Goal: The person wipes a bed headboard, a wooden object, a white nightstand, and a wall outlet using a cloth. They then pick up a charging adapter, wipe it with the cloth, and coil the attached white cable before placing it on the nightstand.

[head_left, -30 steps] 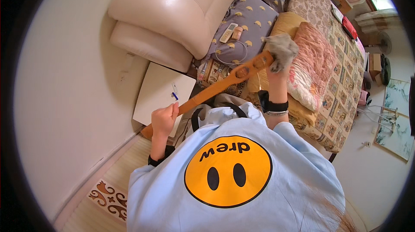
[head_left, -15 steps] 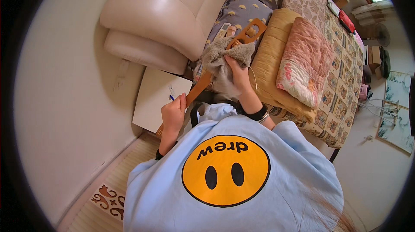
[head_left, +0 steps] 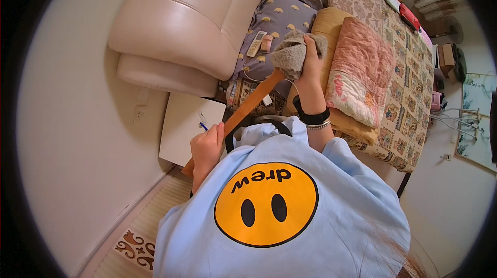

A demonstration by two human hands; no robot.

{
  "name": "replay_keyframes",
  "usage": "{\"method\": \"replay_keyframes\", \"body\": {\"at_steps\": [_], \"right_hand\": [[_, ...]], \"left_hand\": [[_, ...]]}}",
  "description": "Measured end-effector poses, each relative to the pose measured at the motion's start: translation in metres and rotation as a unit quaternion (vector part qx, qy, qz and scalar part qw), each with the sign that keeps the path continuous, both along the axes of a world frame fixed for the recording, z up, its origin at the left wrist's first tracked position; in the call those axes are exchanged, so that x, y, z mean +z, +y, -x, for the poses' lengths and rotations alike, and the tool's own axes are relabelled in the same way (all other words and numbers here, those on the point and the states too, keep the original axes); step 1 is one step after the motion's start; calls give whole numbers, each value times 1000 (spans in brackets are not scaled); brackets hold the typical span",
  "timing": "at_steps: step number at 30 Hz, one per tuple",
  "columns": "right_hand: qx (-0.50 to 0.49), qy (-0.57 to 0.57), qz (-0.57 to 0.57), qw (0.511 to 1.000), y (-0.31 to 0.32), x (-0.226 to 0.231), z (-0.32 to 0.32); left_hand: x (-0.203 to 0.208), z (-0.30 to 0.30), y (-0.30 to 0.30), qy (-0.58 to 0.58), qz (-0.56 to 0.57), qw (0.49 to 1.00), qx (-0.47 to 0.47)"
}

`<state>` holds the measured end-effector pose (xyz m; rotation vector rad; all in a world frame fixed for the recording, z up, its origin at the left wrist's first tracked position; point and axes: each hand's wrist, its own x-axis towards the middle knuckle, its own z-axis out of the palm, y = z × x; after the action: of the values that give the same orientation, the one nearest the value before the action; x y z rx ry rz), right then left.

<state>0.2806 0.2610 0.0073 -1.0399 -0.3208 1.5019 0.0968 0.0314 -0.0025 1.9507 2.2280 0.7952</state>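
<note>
My left hand (head_left: 207, 146) is closed around the lower part of a long, flat wooden back scratcher (head_left: 252, 100), which slants up to the right. A fuzzy grey cloth (head_left: 290, 56) is wrapped about its upper end, hiding that end. My right hand (head_left: 310, 73) grips the cloth there, with the thumb side up and the other fingers mostly out of sight. The stick's lower end (head_left: 187, 168) pokes out below my left hand, near the white cabinet. Past the cloth, a pale remote control (head_left: 256, 44) and a small pinkish block (head_left: 267, 43) lie on the grey patterned bedding.
A beige leather headboard or sofa back (head_left: 181, 19) stands at the left, beside a white cabinet (head_left: 181, 122) with a blue pen (head_left: 203, 126) on it. Folded yellow bedding (head_left: 331, 22) and a pink quilt (head_left: 362, 66) rest on the bed. A thin white cable (head_left: 248, 75) loops nearby.
My right hand and the cloth have moved up and to the right. The cloth now covers the slotted end with rollers, which showed before. My left hand keeps its grip.
</note>
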Motion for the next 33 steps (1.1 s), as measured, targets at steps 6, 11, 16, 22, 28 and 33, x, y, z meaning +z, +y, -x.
{"method": "replay_keyframes", "body": {"at_steps": [6, 11, 16, 22, 28, 33], "right_hand": [[-159, -295, -187, 923, 35, -32, -17], [-67, 55, -168, 982, 87, -43, -100], [113, 195, -97, 969, 54, -42, -81], [223, 115, -71, 966, 8, -39, 39], [155, 221, -68, 961, -45, -43, 96], [201, -43, -120, 971, -61, -57, 88]], "left_hand": [[-11, 6, -5, 10, 16, 999, 27], [-12, 45, -22, -145, 37, 973, 173], [-15, 46, 5, -288, 15, 930, 229], [-7, 6, 51, -52, -9, 988, 144], [-24, -17, 82, -72, 9, 983, 171], [-23, -19, 95, -179, 54, 972, 142]]}}
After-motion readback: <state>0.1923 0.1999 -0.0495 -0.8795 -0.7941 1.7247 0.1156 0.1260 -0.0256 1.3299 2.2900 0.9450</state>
